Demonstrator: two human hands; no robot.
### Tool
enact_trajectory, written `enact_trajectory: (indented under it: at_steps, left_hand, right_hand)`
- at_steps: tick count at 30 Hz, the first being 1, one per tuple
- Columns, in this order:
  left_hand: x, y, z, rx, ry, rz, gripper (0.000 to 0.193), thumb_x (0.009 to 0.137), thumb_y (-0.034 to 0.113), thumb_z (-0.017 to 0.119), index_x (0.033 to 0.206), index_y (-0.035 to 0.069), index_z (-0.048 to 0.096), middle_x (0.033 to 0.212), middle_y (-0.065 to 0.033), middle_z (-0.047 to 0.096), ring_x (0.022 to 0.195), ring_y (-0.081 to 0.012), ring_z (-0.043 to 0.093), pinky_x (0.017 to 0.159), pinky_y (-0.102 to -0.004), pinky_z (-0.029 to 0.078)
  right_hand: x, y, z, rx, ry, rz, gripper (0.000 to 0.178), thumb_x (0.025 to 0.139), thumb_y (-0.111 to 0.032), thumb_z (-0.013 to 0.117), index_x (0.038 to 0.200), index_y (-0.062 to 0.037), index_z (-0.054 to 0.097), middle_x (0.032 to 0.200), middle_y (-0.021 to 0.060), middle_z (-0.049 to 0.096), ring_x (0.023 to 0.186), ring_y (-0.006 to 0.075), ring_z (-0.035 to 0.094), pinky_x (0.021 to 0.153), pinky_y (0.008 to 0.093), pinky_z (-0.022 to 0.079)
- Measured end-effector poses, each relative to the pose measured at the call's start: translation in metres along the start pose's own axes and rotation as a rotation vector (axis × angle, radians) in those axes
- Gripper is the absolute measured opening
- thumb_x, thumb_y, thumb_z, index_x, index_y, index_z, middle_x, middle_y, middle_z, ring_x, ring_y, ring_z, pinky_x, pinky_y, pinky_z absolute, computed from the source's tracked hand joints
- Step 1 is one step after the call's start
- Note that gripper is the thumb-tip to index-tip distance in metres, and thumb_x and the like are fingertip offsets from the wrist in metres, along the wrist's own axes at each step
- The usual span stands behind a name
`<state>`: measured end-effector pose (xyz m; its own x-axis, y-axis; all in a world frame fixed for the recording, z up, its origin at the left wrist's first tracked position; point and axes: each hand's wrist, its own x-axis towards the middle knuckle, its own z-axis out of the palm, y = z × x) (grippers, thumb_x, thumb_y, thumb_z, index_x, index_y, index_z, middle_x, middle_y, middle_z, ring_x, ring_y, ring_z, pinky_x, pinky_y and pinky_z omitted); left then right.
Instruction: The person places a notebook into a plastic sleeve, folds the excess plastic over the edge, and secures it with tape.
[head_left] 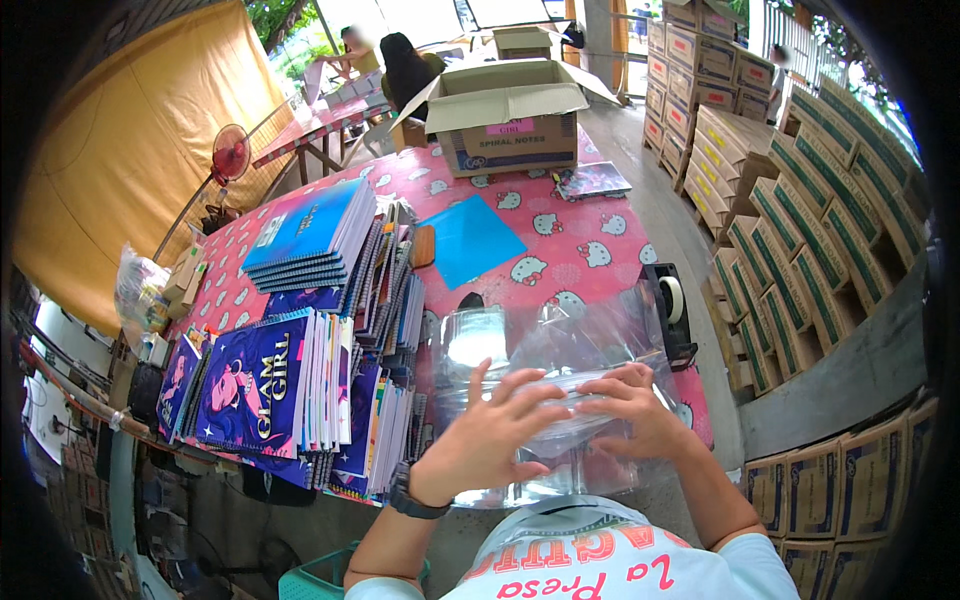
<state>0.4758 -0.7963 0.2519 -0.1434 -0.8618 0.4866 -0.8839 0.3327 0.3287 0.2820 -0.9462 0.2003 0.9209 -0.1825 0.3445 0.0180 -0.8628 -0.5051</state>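
Observation:
My left hand (490, 435) and my right hand (635, 410) both grip a clear plastic sleeve (560, 345) in front of my chest, fingers curled over its near edge. The sleeve lies on a stack of similar clear sleeves at the near edge of a table with a pink patterned cloth (580, 245). A black watch sits on my left wrist. What is inside the sleeve I cannot tell.
Stacks of spiral notebooks (310, 340) fill the table's left half. A blue sheet (468, 238) lies mid-table, an open cardboard box (510, 120) at the far end, a black tape dispenser (668, 305) at the right edge. Stacked cartons (800, 210) line the right side. People sit far back.

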Motion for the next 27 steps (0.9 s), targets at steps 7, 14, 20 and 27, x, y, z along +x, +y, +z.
enact_trajectory:
  at_steps: [7, 14, 20, 27]
  left_hand:
    - [-0.029, -0.025, -0.031, -0.371, 0.506, -0.06, 0.035, 0.083, 0.042, 0.06, 0.071, 0.009, 0.057, 0.077, -0.0039, 0.058, 0.087, -0.0247, 0.056, 0.088, -0.0483, 0.036]
    - [-0.074, -0.024, 0.065, -0.05, 0.001, -0.206, 0.065, 0.089, 0.058, 0.034, 0.133, 0.011, 0.044, 0.137, -0.0062, 0.043, 0.13, -0.0238, 0.035, 0.108, -0.0488, -0.002]
    - [-0.087, -0.039, 0.052, -0.286, 0.002, -0.163, 0.068, 0.087, 0.059, 0.038, 0.136, 0.012, 0.041, 0.142, -0.0078, 0.037, 0.134, -0.0257, 0.028, 0.108, -0.0516, 0.01]
    - [-0.069, -0.035, 0.047, -0.158, -0.294, -0.099, 0.07, 0.083, 0.065, 0.04, 0.137, 0.021, 0.039, 0.148, -0.0018, 0.026, 0.137, -0.0288, 0.019, 0.102, -0.0669, 0.009]
  right_hand:
    - [0.009, -0.001, 0.01, -0.103, -0.179, -0.128, 0.059, 0.063, -0.022, 0.074, 0.119, -0.0206, 0.056, 0.136, 0.0056, 0.044, 0.124, 0.0247, 0.039, 0.096, 0.0476, 0.025]
    - [0.016, -0.009, 0.0, -0.19, -0.392, -0.122, 0.08, 0.059, -0.026, 0.077, 0.132, -0.0281, 0.045, 0.147, 0.0075, 0.028, 0.133, 0.0293, 0.027, 0.099, 0.0507, 0.022]
    - [0.024, -0.021, -0.003, -0.287, -0.541, -0.07, 0.082, 0.06, -0.033, 0.075, 0.134, -0.0292, 0.042, 0.148, 0.0088, 0.024, 0.137, 0.0325, 0.017, 0.103, 0.0541, 0.017]
    - [0.016, -0.021, -0.003, -0.273, -0.638, -0.022, 0.071, 0.058, -0.042, 0.075, 0.125, -0.0273, 0.055, 0.151, 0.0101, 0.017, 0.139, 0.0335, 0.007, 0.106, 0.0573, 0.006]
